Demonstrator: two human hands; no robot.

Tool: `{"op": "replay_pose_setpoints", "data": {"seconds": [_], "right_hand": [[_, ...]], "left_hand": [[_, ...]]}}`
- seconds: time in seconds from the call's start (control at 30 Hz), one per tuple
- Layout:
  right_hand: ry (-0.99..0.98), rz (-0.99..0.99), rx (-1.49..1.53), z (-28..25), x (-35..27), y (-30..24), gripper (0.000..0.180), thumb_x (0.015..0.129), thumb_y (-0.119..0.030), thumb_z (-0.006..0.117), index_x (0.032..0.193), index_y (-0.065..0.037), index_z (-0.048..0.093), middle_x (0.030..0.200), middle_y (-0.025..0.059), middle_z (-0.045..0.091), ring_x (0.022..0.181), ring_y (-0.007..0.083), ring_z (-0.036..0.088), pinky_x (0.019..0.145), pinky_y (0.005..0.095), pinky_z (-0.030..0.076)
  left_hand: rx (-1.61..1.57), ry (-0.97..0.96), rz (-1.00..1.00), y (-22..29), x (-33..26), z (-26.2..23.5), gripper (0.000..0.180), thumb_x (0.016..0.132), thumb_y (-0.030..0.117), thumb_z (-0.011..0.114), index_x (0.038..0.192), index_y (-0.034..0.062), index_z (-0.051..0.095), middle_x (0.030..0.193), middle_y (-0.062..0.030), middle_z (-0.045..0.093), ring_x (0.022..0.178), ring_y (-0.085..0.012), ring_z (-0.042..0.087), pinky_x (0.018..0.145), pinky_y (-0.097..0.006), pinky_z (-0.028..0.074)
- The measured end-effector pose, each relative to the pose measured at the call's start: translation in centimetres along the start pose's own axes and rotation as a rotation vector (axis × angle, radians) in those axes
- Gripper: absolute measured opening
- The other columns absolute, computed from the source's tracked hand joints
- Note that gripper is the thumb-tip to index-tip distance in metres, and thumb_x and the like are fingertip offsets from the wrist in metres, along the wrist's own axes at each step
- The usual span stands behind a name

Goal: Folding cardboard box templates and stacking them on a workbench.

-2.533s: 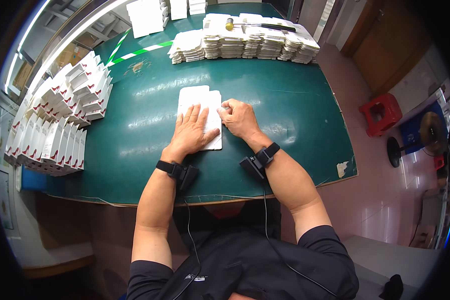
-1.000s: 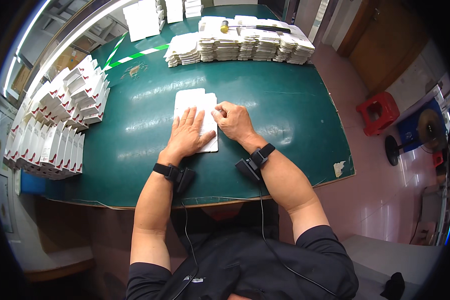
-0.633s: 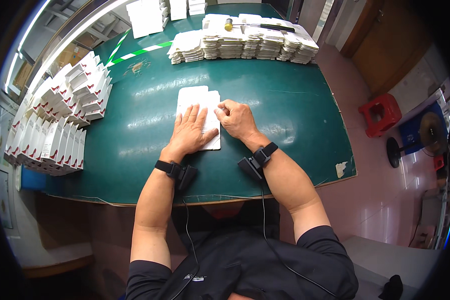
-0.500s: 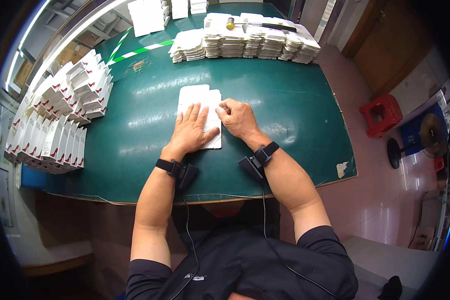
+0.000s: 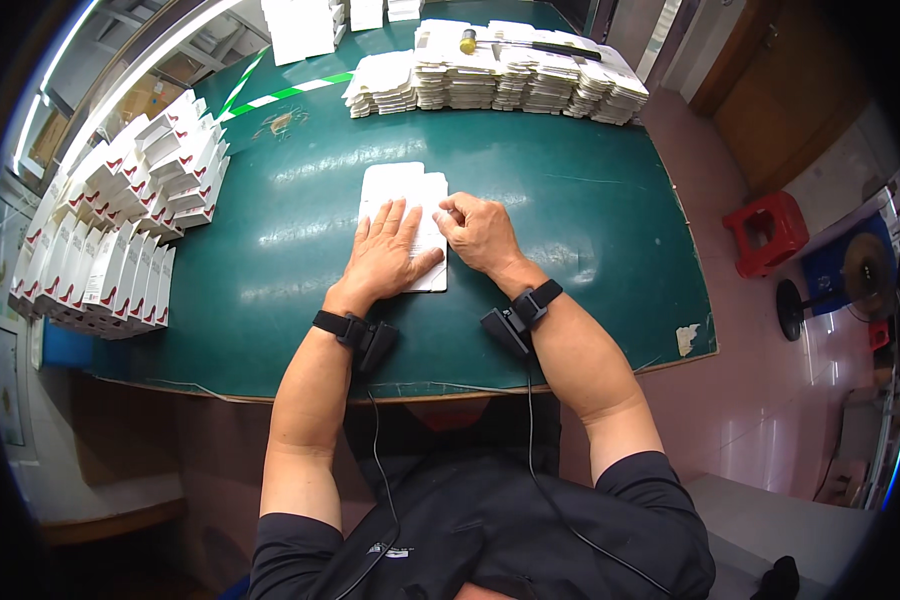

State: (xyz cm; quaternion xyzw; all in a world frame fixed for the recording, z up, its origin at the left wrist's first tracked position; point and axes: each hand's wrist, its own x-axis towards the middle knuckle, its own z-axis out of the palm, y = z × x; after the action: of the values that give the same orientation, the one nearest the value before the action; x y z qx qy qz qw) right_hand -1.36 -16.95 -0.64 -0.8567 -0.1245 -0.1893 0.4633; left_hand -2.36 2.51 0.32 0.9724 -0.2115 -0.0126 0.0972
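Note:
A flat white carton (image 5: 394,182) with a stepped top edge lies in front of me on the green table. My left hand (image 5: 382,253) rests palm down across it, fingers stretched and slightly spread, pressing on its surface. At the carton's right edge, my right hand (image 5: 480,232) is closed, with fingers curled and the thumb side against the edge. Whether it pinches the edge or something small is hidden by the fingers. Each wrist wears a black strap with a small black device and a cable.
Piles of flat white cartons (image 5: 460,88) line the table's far side, with a yellow-ended, dark-handled tool (image 5: 530,46) on top. Folded white boxes (image 5: 110,262) with red marks are stacked at left. Green-and-white tape (image 5: 290,93) marks the table (image 5: 300,340). A red stool (image 5: 767,232) stands right.
Both hands keep nearly the same pose on the carton. The whole view has shifted slightly, the table's far things appearing a little higher.

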Motion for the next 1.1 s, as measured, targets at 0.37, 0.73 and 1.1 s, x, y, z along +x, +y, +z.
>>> {"op": "replay_pose_setpoints", "data": {"seconds": [0.37, 0.73, 1.1], "right_hand": [[-0.042, 0.015, 0.04, -0.22, -0.14, -0.4, 0.025, 0.087, -0.022, 0.074, 0.101, -0.001, 0.074, 0.08, 0.0166, 0.073, 0.072, 0.0268, 0.072, 0.067, 0.0356, 0.057], [-0.101, -0.026, 0.031, -0.25, -0.05, -0.14, 0.024, 0.085, -0.021, 0.073, 0.1, -0.002, 0.073, 0.085, 0.0154, 0.072, 0.08, 0.0328, 0.07, 0.074, 0.0418, 0.056], [-0.162, -0.053, -0.015, -0.12, -0.3, 0.0, 0.023, 0.083, -0.013, 0.071, 0.104, -0.004, 0.072, 0.088, 0.0126, 0.068, 0.083, 0.0309, 0.067, 0.077, 0.0409, 0.055]], "left_hand": [[0.005, -0.007, 0.0, -0.06, 0.03, 0.14, 0.087, 0.095, 0.067, 0.049, 0.159, 0.0091, 0.033, 0.166, -0.0209, 0.024, 0.156, -0.0343, 0.017, 0.125, -0.052, 0.011], [0.013, 0.006, 0.006, -0.24, 0.04, 0.18, 0.088, 0.096, 0.068, 0.049, 0.159, 0.0091, 0.033, 0.165, -0.0219, 0.025, 0.156, -0.0354, 0.017, 0.125, -0.053, 0.012], [-0.014, 0.007, 0.0, 0.02, 0.05, 0.04, 0.086, 0.096, 0.066, 0.05, 0.158, 0.0093, 0.034, 0.165, -0.0216, 0.025, 0.156, -0.0355, 0.017, 0.125, -0.053, 0.012]]}}
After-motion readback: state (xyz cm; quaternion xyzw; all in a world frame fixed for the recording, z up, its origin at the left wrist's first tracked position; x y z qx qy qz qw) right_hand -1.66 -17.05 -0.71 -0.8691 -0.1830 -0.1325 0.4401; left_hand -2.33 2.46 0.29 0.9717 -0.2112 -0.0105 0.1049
